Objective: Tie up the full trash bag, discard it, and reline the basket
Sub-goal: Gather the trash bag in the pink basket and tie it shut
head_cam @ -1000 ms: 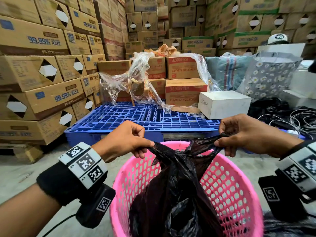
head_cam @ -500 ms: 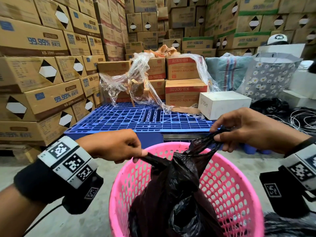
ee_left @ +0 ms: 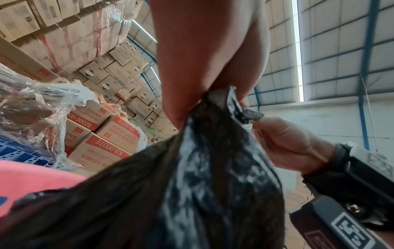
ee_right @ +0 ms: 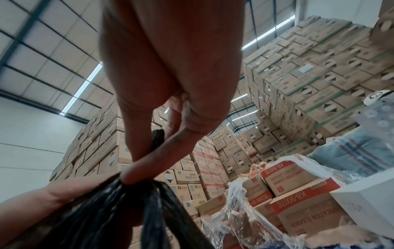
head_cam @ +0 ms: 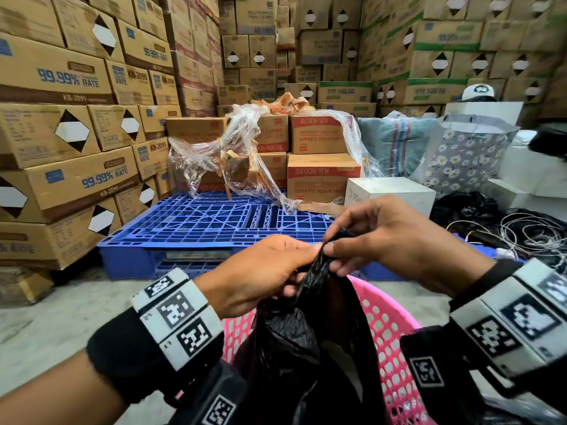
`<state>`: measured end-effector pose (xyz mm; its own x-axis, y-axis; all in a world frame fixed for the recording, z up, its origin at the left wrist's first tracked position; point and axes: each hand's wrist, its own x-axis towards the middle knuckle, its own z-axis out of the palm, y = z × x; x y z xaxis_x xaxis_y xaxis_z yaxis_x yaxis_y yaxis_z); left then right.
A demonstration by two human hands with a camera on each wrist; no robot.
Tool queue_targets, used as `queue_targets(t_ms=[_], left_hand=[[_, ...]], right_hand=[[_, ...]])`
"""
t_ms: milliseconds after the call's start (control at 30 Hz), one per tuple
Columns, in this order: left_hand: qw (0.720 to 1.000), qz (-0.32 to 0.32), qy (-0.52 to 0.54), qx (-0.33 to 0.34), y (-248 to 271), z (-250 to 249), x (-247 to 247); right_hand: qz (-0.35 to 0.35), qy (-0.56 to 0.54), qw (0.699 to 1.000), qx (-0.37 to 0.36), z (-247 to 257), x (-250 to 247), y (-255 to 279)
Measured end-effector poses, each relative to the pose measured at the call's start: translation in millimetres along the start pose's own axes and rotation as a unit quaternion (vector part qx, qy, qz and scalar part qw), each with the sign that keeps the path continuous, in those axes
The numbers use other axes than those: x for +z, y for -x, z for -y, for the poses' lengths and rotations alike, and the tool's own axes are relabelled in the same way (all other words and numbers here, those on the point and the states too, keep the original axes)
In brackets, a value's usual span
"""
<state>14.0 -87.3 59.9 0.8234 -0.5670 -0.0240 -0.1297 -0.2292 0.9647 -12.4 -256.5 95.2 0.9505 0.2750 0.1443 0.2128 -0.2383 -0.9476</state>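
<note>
A full black trash bag (head_cam: 310,342) stands in a pink perforated basket (head_cam: 389,326) on the floor in front of me. Its top is gathered into a neck above the basket. My left hand (head_cam: 264,271) grips that neck from the left, seen up close in the left wrist view as the bag (ee_left: 202,168) bunches under the fingers. My right hand (head_cam: 383,237) pinches the bag's top edge from the right; the right wrist view shows the bag (ee_right: 132,202) pinched between thumb and finger. The two hands touch over the bag's neck.
A blue plastic pallet (head_cam: 208,222) lies just beyond the basket, with red-labelled cartons, loose clear wrap (head_cam: 233,154) and a white box (head_cam: 389,194) on it. Tall carton stacks (head_cam: 67,133) wall the left and back. Bags and coiled wire (head_cam: 527,231) lie at right.
Both hands have come together from about a basket's width apart, drawing the bag's two top corners into one gathered neck. The view has tilted down and closer.
</note>
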Motion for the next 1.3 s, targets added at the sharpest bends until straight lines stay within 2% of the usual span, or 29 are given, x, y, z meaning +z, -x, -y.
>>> queue_targets(t_ms=[133,300,400,500,567,600,667,767,867,967,1100,1233,1300], left_hand=[[1.0,-0.02,-0.006,0.022,5,1,0],[0.992,-0.005,-0.104,0.066,12,0,2],[0.993,-0.015,-0.097,0.069,8,3,-6],[0.995,-0.002,-0.08,0.053,6,8,-18],[0.997,0.016,-0.068,0.043,7,9,-22],[0.997,0.026,-0.067,0.038,8,10,-24],[0.996,0.041,-0.074,0.025,9,8,-25],[0.994,0.026,-0.102,-0.013,9,9,-30],[0.99,0.025,-0.125,-0.06,10,12,-35],[0.988,0.042,-0.131,-0.07,10,14,-35],[0.982,0.051,-0.174,-0.052,8,16,-37],[0.973,0.013,-0.23,0.016,8,15,-36],[0.956,-0.014,-0.288,0.06,10,14,-33]], right_hand=[[-0.026,-0.017,1.0,0.001,-7,-3,-4],[-0.056,-0.018,0.998,-0.018,-12,1,-7],[-0.065,-0.039,0.997,-0.011,-16,3,-11],[0.031,0.056,0.997,0.033,-27,-2,-9],[0.135,0.116,0.983,0.038,-32,1,-4],[0.166,0.131,0.977,0.027,-37,5,-3],[0.144,0.192,0.971,-0.017,-46,12,-6],[0.082,0.296,0.949,-0.068,-50,16,-9],[0.04,0.35,0.929,-0.112,-47,13,-8],[0.073,0.348,0.922,-0.155,-44,14,-5],[0.086,0.301,0.939,-0.142,-45,15,-5],[0.091,0.259,0.957,-0.097,-46,14,-8],[0.104,0.225,0.966,-0.07,-47,14,-8]])
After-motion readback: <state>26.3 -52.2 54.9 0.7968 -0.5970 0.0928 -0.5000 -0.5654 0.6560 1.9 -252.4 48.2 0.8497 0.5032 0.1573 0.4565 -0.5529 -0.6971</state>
